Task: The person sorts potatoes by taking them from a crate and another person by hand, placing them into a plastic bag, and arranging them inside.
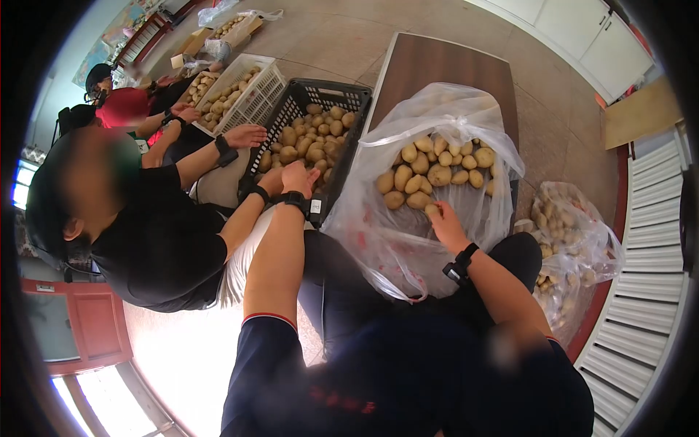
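Note:
My right hand [448,227] is inside a clear plastic bag [466,125], its fingers closed on a potato [431,209]. More potatoes [439,175] lie in the bag. Over the near end of a black crate [357,97] is my left hand [297,178], its fingers partly in view and apart, with no potato visible in it. Potatoes [313,135] fill much of that crate. Close beside my left hand is a co-worker's hand [272,182]; the same person's other hand [246,136] is above the crate's left rim.
The bag rests on a brown-topped table [444,65]. At my left sits a co-worker in a black shirt [138,233], with other people beyond. White crates [271,84] of potatoes stand farther left. Bagged potatoes [557,218] lie on the floor at right, near a white radiator [644,255].

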Demonstrator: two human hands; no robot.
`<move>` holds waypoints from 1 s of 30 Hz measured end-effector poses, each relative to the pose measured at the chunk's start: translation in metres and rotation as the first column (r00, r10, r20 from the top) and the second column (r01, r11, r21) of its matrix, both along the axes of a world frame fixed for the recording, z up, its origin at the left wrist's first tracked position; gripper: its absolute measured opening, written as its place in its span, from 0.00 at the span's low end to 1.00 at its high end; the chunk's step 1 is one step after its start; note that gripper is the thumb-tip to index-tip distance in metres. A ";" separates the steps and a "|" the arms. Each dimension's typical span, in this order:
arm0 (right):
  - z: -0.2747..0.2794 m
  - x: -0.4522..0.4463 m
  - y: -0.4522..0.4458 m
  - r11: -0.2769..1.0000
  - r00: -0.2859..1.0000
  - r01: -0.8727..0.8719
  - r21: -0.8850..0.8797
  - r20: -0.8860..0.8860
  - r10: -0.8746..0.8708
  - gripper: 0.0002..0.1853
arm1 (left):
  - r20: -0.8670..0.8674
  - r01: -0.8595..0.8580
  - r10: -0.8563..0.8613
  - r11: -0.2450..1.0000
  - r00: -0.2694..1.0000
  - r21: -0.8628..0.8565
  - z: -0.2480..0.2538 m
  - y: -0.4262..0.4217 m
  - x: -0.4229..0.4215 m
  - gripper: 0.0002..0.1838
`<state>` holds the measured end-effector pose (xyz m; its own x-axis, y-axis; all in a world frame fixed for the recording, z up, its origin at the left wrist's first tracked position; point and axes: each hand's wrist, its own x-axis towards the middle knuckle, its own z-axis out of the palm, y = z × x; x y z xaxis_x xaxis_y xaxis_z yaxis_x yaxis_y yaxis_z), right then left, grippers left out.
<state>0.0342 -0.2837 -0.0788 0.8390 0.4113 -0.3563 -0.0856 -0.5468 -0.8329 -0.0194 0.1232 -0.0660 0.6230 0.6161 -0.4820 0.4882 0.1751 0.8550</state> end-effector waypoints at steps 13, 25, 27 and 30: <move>0.027 0.007 0.006 0.866 0.706 0.385 0.318 -0.706 -0.054 0.16 | 0.097 -0.213 0.279 0.879 0.956 -0.426 0.044 -0.047 0.025 0.12; 0.054 0.010 0.038 0.857 0.733 0.332 0.395 -0.679 0.029 0.17 | 0.125 0.477 -0.463 0.813 0.877 -0.336 0.077 -0.107 0.034 0.16; 0.065 0.010 0.048 0.862 0.751 0.306 0.403 -0.659 0.042 0.16 | 0.086 0.511 -0.515 0.792 0.853 -0.334 0.083 -0.117 0.035 0.17; 0.068 0.012 0.061 0.876 0.777 0.252 0.411 -0.626 0.070 0.15 | 0.033 0.572 -0.598 0.748 0.801 -0.338 0.085 -0.128 0.035 0.20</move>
<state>0.0461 -0.2222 -0.0105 0.5495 0.5892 -0.5923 -0.6850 -0.0880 -0.7232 0.0158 -0.0051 0.0193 0.7662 -0.0513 -0.6406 0.6424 0.0867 0.7614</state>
